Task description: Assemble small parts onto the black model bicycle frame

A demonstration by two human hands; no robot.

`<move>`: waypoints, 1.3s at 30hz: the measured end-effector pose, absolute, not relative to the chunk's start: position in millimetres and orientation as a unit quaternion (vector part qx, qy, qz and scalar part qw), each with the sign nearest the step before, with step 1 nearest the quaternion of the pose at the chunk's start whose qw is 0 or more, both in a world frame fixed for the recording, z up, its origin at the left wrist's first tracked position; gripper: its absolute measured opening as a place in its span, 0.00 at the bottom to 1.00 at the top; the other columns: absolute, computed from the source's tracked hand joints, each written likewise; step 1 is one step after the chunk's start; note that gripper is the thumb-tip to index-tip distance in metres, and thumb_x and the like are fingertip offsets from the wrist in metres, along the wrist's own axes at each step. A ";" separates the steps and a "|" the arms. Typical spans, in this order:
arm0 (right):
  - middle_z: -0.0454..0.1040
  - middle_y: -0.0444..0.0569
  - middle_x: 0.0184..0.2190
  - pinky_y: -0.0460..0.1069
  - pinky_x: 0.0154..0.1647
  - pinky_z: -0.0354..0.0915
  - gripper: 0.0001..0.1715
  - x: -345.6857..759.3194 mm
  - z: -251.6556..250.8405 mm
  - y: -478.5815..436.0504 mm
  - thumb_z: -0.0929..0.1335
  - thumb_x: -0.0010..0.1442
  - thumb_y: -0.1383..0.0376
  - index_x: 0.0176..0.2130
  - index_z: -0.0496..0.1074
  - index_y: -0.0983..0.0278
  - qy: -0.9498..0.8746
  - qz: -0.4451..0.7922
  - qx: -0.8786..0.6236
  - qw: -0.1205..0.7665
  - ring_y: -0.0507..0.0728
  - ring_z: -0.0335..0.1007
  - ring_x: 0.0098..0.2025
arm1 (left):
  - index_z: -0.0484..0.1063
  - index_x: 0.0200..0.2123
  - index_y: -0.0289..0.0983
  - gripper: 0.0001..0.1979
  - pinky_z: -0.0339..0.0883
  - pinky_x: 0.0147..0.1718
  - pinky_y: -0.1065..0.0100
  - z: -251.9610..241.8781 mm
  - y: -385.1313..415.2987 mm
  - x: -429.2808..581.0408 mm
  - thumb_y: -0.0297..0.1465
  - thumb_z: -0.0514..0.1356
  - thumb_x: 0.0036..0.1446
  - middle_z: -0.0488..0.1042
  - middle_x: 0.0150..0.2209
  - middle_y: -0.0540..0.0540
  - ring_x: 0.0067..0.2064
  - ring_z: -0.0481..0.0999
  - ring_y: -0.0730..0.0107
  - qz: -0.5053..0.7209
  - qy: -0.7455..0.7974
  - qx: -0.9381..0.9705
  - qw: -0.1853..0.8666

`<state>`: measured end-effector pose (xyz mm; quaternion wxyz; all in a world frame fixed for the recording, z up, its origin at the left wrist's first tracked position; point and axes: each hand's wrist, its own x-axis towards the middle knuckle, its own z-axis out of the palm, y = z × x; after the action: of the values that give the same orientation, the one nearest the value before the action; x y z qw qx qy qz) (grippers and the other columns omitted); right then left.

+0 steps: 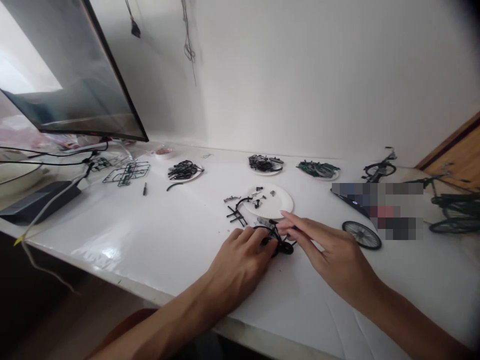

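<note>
A small black plastic model bicycle assembly (275, 237) sits low on the counter, near its front edge, with one small black wheel against the surface. The left hand (238, 267) lies over it from the near side, its fingers (255, 237) curled and clamped on the frame. The right hand (330, 252) is raised just beyond it, its fingers (296, 225) extended and slightly apart; their tips are at or just beside the upper frame, and contact cannot be confirmed from this view.

Directly ahead, a round white paper plate (268, 201) holds small black and grey plastic parts. Loose black frame pieces (237, 215) lie just left of it. A black spoked model wheel (362, 235) lies to the right of the hands. Farther back, along the wall, are three white plates holding black or green parts, the nearest at left being a plate of black parts (183, 171). A finished black model bicycle (379, 170) and a dark green model bicycle (455, 212) stand at right, beside a pixelated, unreadable patch (378, 210). A green plastic parts sprue (125, 173) lies at left on the white counter (112, 225), below a dark monitor (75, 75).
</note>
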<state>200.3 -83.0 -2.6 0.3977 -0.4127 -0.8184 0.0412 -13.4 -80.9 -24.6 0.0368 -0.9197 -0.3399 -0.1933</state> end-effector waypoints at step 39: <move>0.84 0.46 0.35 0.45 0.33 0.78 0.10 190.4 -3.5 -82.0 0.71 0.64 0.67 0.47 0.78 0.60 -0.764 -0.025 -0.458 0.453 0.53 0.81 0.31 | 0.64 0.60 0.40 0.17 0.68 0.41 0.57 -25.1 -79.8 -15.3 0.30 0.52 0.71 0.71 0.54 0.41 0.46 0.72 0.58 -0.193 -0.349 -0.916 0.031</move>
<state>190.4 -82.0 -3.5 0.4534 -0.4577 -0.7644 -0.0248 -15.3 -79.8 -25.1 0.0310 -0.9164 -0.3494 -0.1929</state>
